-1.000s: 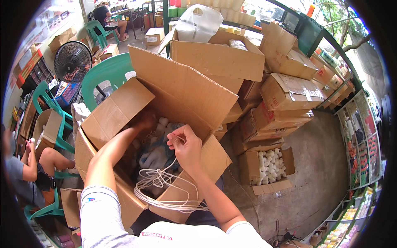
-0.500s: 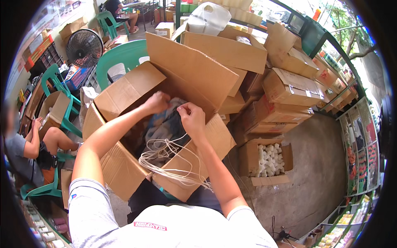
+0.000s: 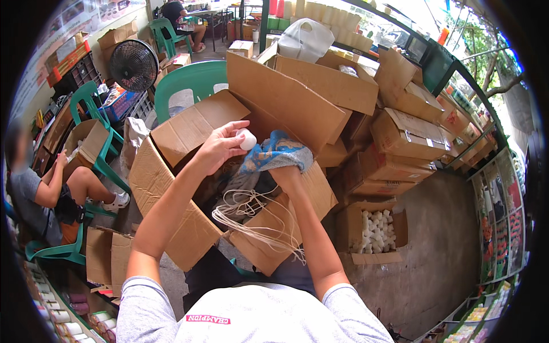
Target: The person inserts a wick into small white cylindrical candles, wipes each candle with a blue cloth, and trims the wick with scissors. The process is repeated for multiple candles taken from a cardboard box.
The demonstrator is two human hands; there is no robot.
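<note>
In my left hand (image 3: 219, 148), a small white rounded piece (image 3: 247, 139) is pinched between thumb and fingers. A blue and grey patterned cloth (image 3: 273, 154) hangs over my right hand (image 3: 287, 177), which holds it up and has its fingers hidden beneath it. Both hands are above a large open cardboard box (image 3: 166, 206) in front of me. Loops of thin white cord (image 3: 246, 217) lie over its near flap, below the cloth. More greyish fabric shows inside the box; the rest of its contents is hard to make out.
To the right, an open box (image 3: 403, 228) holds several white pieces, beside stacked cartons (image 3: 394, 166). Green chairs (image 3: 189, 80) and a black fan (image 3: 134, 65) are to the left and behind. A seated person (image 3: 40, 194) works at far left.
My left hand has come up with the white piece in its fingers. The cloth is lifted from inside the box and now drapes over my right hand. The view has shifted slightly.
</note>
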